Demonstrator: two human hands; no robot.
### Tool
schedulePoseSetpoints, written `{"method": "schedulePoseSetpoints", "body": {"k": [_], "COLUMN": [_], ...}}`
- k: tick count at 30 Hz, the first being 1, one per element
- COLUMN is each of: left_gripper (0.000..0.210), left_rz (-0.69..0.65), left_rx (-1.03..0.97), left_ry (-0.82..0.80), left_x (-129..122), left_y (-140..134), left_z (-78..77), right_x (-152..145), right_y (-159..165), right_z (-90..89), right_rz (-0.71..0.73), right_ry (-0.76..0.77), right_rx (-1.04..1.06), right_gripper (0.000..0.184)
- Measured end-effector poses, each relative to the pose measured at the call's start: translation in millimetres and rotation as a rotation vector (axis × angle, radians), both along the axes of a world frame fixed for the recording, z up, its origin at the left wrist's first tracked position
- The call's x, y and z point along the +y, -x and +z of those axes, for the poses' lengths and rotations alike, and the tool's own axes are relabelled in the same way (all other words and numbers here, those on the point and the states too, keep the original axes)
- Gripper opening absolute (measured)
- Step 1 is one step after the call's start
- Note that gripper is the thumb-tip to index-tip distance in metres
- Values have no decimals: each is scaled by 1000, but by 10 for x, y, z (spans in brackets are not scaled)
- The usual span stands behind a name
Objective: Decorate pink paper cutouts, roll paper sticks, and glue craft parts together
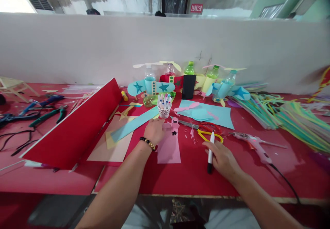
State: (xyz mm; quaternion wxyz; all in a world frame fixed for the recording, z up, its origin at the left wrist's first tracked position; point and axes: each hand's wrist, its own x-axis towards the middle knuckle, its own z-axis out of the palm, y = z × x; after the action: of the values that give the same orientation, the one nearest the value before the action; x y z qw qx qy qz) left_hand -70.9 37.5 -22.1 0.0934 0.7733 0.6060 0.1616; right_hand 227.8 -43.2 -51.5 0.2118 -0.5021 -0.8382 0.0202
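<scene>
My right hand (227, 158) is closed around a white marker (211, 150) with a black lower end, held upright over the table. My left hand (155, 131), wearing a beaded bracelet, lies with fingers stretched out at the left edge of a pink paper strip (168, 151). Two dark stars (174, 133) sit near that strip's top, on or beside small pink cut-outs. Just beyond my left fingertips stands a patterned cup (164, 112) full of pens. Scissors (203, 129) with red and yellow handles lie between my hands, beside pink scraps (192, 133).
Bottle airplanes (151, 84) and a black phone (188, 87) stand along the grey partition (165, 40). Blue paper (219, 114) lies before them. To the right are a glue gun (254, 145) and bundled colored strips (296, 122). A red board (85, 129) leans at left near pliers (47, 116).
</scene>
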Motion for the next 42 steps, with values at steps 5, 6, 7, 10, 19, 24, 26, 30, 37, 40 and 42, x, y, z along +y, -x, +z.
{"method": "schedulePoseSetpoints", "body": {"k": [5,6,7,10,19,24,26,30,37,40,42], "left_gripper": [36,32,27,22,27,14,10,12,21,20,19], "left_rz": [34,38,42,65,56,87,88,105,108,112,108], "left_rx": [35,34,31,17,-1,-7,-8,-12,-13,-14,-17], "left_ry": [34,40,45,47,60,80,85,104,138,135,127], "left_x": [38,41,42,47,71,54,46,35,30,9,-4], "left_y": [-23,-18,-11,12,10,8,16,32,24,21,21], "left_z": [-69,-67,-66,-76,-71,-22,-10,-13,-16,4,13], "right_x": [110,185,269,516,828,993,1005,966,1219,1418,1520], "right_y": [-73,-96,-118,-159,97,292,360,484,942,1176,1265], "right_z": [196,264,328,460,511,515,504,569,1032,1120,1121], "right_rz": [-174,-235,-291,-325,-314,-347,-344,-309,-93,-53,-49], "right_ry": [23,70,120,169,229,195,169,91,-229,-279,-284], "right_rx": [-26,-89,-167,-246,-318,-259,-227,-152,91,51,5], "right_gripper": [39,39,39,36,32,42,41,37,37,33,31]}}
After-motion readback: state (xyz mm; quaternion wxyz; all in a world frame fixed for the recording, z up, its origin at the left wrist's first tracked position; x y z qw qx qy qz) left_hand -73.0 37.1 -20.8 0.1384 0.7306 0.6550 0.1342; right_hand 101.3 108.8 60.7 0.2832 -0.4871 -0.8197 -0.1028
